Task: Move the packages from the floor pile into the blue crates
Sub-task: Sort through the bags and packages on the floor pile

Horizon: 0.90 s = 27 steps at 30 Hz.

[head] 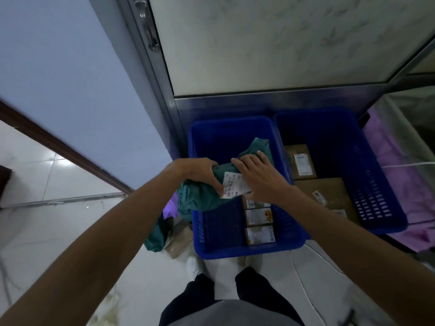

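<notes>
A soft green package point(202, 196) with a white shipping label hangs over the left rim of the near blue crate point(219, 250). My left hand point(200, 171) grips its left part from above. My right hand point(257, 175) lies on its upper right part, fingers curled over the bag beside the label. Three small white boxes point(259, 217) line the crate's right inner wall. A second blue crate point(376, 184) to the right holds brown cardboard parcels point(329, 191). On the floor left of the near crate lie another green bag point(155, 236) and a brown parcel point(179, 241).
A metal-framed door and a pale marbled wall stand behind the crates. A purple-lit plastic sheet point(404, 175) is at the far right. A white cable point(303, 283) runs over the tiled floor by my feet. My white shoe point(194, 265) is in front of the near crate.
</notes>
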### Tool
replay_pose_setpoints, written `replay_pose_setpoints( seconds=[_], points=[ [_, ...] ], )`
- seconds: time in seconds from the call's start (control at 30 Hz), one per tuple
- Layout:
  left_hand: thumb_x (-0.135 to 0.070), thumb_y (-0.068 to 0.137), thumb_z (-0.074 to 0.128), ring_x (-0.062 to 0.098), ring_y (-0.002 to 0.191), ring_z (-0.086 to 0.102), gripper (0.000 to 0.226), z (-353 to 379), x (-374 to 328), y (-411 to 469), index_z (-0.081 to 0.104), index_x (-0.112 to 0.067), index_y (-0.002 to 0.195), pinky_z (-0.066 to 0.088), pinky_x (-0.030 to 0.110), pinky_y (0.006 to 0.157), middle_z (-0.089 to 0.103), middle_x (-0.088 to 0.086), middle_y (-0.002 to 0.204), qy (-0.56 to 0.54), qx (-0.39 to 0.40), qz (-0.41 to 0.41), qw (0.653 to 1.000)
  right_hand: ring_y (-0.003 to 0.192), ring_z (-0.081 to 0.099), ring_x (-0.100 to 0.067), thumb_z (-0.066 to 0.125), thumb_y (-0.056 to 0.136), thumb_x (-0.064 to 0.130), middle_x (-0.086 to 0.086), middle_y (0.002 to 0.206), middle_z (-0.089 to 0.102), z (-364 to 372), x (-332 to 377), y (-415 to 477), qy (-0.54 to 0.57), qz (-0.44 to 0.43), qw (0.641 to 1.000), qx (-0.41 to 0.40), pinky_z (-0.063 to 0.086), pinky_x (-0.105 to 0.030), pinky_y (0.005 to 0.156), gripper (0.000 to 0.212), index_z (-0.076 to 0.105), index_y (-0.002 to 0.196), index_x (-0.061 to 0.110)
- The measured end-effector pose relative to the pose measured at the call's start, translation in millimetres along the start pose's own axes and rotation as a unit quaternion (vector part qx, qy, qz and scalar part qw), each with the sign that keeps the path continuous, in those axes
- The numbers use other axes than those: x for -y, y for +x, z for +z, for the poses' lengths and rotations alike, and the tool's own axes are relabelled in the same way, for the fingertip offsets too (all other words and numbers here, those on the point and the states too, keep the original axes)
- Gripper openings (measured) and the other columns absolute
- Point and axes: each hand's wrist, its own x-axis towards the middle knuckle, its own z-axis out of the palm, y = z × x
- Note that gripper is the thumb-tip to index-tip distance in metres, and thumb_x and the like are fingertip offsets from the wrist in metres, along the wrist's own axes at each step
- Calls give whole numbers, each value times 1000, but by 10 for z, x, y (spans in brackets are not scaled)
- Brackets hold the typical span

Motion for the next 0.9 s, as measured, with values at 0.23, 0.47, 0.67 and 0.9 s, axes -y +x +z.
replay_pose_setpoints(
  seconds=[0.23, 0.47, 0.67, 0.9],
  points=[
    [-69, 62, 78, 21, 110, 57, 88, 626, 283, 292, 49, -31, 136, 49, 41, 95, 57, -2, 123, 83, -123, -47, 988, 122, 44, -32, 71, 81, 61, -8, 142, 38, 525, -110, 132, 27, -26, 990, 137, 44, -50, 98, 93, 26, 148, 14],
    [-51, 68, 83, 40, 123, 49, 122, 1666, 663, 706, 4, -26, 157, 50, 49, 96, 28, 16, 148, 99, -107, -105, 984, 130, 38, -37, 72, 83, 53, -7, 149, 32, 1345, -26, 157, 82, -14, 969, 232, 41, -54, 102, 91, 21, 150, 19],
    [-32, 71, 81, 39, 120, 45, 99, 2145, 869, 1129, 22, -18, 149, 52, 46, 92, 30, 19, 140, 63, -128, -144, 979, 137, 32, -39, 78, 76, 48, -8, 152, 23, 2219, 288, 102, 223, 87, 928, 285, 41, -57, 105, 100, 18, 152, 24],
    [-29, 81, 74, 36, 111, 50, 68, 2334, 780, 1539, 34, -10, 134, 48, 37, 81, 36, 24, 132, 228, -53, -156, 960, 117, 53, -35, 80, 76, 44, -14, 147, 29, 2958, 489, 11, 275, 158, 896, 311, 51, -40, 85, 102, 17, 153, 22]
  ],
)
